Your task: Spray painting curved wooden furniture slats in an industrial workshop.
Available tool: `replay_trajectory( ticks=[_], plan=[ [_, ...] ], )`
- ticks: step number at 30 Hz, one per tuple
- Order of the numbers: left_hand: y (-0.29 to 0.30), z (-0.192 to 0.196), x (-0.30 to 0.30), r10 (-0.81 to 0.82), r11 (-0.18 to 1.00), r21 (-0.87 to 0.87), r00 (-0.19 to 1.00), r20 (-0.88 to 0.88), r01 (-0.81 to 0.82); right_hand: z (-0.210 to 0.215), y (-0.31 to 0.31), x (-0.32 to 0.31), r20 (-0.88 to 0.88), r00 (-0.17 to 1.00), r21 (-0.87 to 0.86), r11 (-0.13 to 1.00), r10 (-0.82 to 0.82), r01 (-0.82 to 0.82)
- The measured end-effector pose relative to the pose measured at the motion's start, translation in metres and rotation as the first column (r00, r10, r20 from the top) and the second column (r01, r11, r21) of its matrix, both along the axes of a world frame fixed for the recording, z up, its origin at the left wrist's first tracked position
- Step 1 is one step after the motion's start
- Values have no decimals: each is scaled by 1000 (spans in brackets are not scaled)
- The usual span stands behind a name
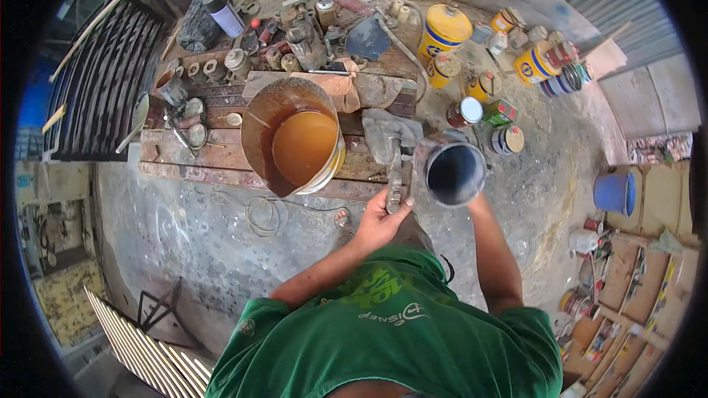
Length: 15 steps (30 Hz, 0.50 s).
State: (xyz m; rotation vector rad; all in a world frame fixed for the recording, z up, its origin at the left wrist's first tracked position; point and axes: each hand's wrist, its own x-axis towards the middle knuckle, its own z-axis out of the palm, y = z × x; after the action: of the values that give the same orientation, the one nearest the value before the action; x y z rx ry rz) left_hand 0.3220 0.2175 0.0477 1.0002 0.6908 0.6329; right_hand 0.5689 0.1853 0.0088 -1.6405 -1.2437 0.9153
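Left hand [380, 215]: closed around a paint-caked tool handle [396, 177] at the workbench's [221, 169] front edge.
Right hand: hidden behind a tilted dark can [451, 171]; grip cannot be told.
Bucket [291, 136]: orange paint held, beside the tool.

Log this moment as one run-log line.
left hand: grips paint-caked tool | right hand: hidden behind dark can | orange-paint bucket: on bench
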Motion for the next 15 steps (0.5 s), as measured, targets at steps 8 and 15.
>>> replay_trajectory(
  ticks=[8, 15],
  plan=[
    [11, 29, 38, 322, 946, 29, 922, -214, -323, -18, 269, -33, 424, 877, 440, 795, 226, -418],
    [-46, 17, 58, 649, 747, 152, 662, -375, -647, -18, 314, -27, 490, 766, 232, 784, 417, -576]
  ],
)
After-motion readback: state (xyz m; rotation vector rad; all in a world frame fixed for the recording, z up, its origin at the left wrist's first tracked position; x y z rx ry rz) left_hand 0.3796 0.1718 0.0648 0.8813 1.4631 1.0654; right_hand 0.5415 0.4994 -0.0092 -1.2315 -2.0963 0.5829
